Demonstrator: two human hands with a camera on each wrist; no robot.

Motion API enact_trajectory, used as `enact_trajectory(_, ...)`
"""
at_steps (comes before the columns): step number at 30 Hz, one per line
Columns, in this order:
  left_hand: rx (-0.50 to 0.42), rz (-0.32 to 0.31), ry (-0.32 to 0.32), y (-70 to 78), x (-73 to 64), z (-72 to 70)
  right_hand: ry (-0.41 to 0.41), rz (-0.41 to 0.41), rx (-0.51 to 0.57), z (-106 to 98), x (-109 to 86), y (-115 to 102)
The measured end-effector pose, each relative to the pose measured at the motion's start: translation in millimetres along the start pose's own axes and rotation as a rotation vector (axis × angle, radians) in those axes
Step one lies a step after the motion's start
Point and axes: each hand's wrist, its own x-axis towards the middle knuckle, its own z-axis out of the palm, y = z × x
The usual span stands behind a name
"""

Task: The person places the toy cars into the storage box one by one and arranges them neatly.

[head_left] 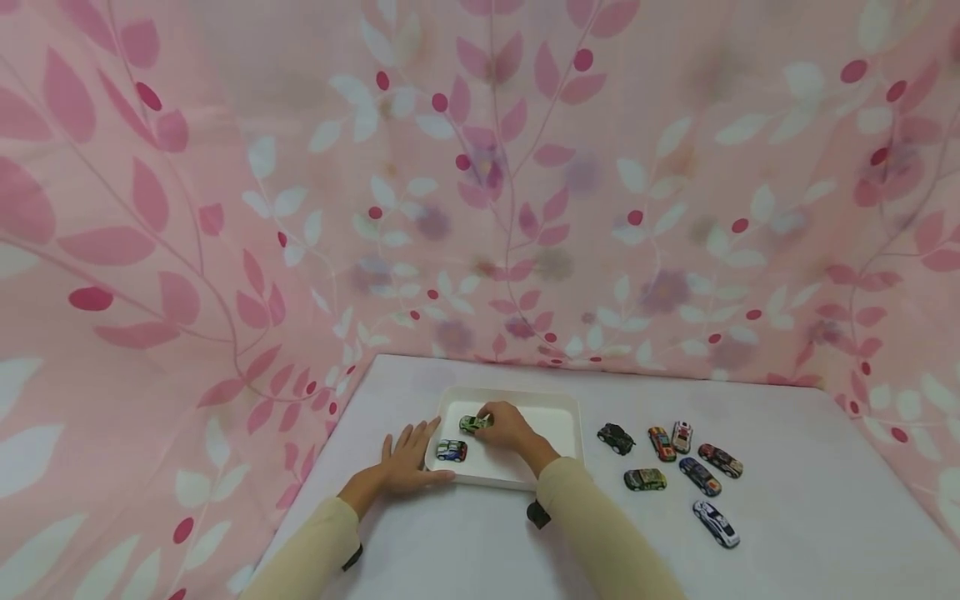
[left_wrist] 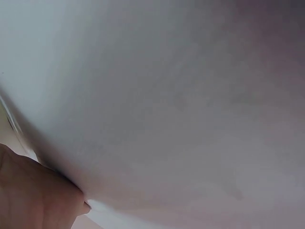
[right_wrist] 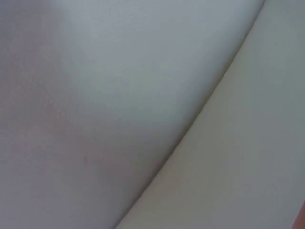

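My right hand [head_left: 512, 429] is over a white tray [head_left: 506, 482], its fingers and thumb pinching a green toy car [head_left: 471, 424] near the tray's left side. Just below that car, a blue, white and red toy car [head_left: 452, 451] sits inside the tray. My left hand [head_left: 408, 463] rests at the tray's left edge with its fingers spread and the thumb along the near left corner. Part of the left hand [left_wrist: 38, 195] shows at the lower left of the left wrist view. The right wrist view shows mostly pale surfaces, and the grip is hidden there.
Right of the tray, several toy cars lie loosely grouped on the white tabletop [head_left: 795, 467], among them a black car [head_left: 616, 438], a green car [head_left: 645, 479] and a white car [head_left: 716, 523]. A pink leaf-patterned cloth [head_left: 525, 208] surrounds the table at the back and sides.
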Motion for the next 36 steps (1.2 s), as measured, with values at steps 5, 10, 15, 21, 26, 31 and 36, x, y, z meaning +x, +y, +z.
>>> enact_trajectory(5,-0.022,0.038,0.007,2.1,-3.8,1.8,-0.002,-0.008,-0.002,4.2,-3.0,-0.8)
enact_trajectory(10,-0.005,0.030,-0.005,0.2,-1.2,1.1,-0.014,-0.013,0.006,5.7,-1.3,-3.5)
enact_trajectory(15,-0.016,0.013,0.010,-3.0,2.0,1.8,-0.021,-0.021,0.015,7.3,1.3,-6.5)
enact_trajectory(21,-0.023,0.004,-0.002,2.4,-3.5,-2.6,-0.003,0.032,0.079,12.1,3.1,-3.4)
enact_trajectory(26,-0.033,0.022,-0.006,5.3,-6.9,-7.7,0.017,0.071,0.201,14.9,3.0,-0.7)
enact_trajectory(31,-0.013,0.003,0.007,-0.1,-4.5,-3.9,0.038,0.093,0.294,18.4,4.3,1.5)
enact_trajectory(36,-0.030,0.020,-0.005,1.7,-4.0,-4.3,0.045,0.106,0.325,20.2,3.7,1.5)
